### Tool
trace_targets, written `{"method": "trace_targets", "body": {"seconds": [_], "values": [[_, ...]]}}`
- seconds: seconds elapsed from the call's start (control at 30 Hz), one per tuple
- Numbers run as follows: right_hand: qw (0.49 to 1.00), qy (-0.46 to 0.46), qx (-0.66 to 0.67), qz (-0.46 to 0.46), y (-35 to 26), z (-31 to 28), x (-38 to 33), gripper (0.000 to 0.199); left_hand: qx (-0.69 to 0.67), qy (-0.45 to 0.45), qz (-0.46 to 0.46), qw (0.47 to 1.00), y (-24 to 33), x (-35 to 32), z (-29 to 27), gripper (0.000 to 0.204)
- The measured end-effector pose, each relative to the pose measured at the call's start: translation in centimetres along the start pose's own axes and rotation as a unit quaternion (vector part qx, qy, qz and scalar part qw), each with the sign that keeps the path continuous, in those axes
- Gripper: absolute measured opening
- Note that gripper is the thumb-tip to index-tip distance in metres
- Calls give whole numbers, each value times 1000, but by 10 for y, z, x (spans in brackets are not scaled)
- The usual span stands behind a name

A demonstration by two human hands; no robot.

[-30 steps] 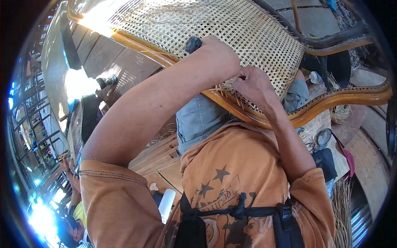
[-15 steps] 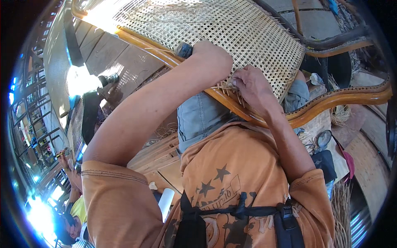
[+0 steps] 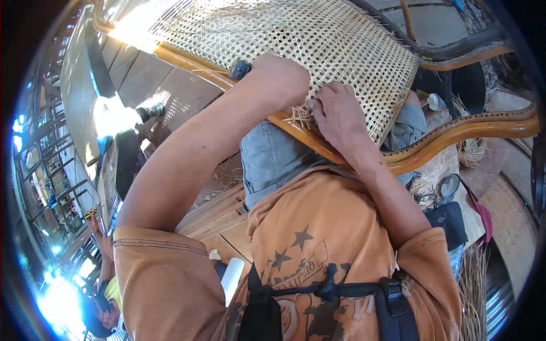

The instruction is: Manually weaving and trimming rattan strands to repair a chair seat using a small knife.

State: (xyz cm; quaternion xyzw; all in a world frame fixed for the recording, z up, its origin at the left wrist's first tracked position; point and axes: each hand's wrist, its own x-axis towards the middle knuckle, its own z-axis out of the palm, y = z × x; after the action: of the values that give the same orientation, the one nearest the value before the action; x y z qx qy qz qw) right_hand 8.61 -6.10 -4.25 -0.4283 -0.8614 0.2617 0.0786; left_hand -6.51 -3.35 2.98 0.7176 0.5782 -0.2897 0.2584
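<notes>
A curved chair frame of glossy orange-brown wood (image 3: 317, 146) lies across my lap, carrying an open-weave cane panel (image 3: 341, 48). My left hand (image 3: 280, 79) is closed in a fist over the panel's near edge, around a tool with a dark, blunt handle (image 3: 240, 69); the tool's working end is hidden. Just right of it, my right hand (image 3: 341, 116) is closed, thumb and fingers pinched at the panel edge. Loose cane strand ends (image 3: 300, 115) stick out over the frame between the hands. Whether the right fingertips hold a strand cannot be made out.
Another chair with a mesh panel (image 3: 79, 85) stands at the left. A scalloped frame rail (image 3: 472, 139) curves to the right, near a round tin (image 3: 448, 186) and a black pouch (image 3: 446, 223). Bundled cane strands (image 3: 473, 284) are at the lower right. Another person (image 3: 105, 310) is at the lower left.
Both hands have shifted slightly left along the panel edge, the tool handle moving with the left. The right hand has turned so its back shows more.
</notes>
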Motion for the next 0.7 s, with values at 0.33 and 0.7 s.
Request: {"method": "trace_targets", "body": {"seconds": [0.33, 0.7], "values": [[984, 51, 78, -151, 16, -8, 3, 7, -76, 97, -123, 985, -32, -48, 29, 39], [991, -8, 114, -64, 19, -6, 29, 15, -184, 147, -229, 944, -67, -80, 33, 48]]}}
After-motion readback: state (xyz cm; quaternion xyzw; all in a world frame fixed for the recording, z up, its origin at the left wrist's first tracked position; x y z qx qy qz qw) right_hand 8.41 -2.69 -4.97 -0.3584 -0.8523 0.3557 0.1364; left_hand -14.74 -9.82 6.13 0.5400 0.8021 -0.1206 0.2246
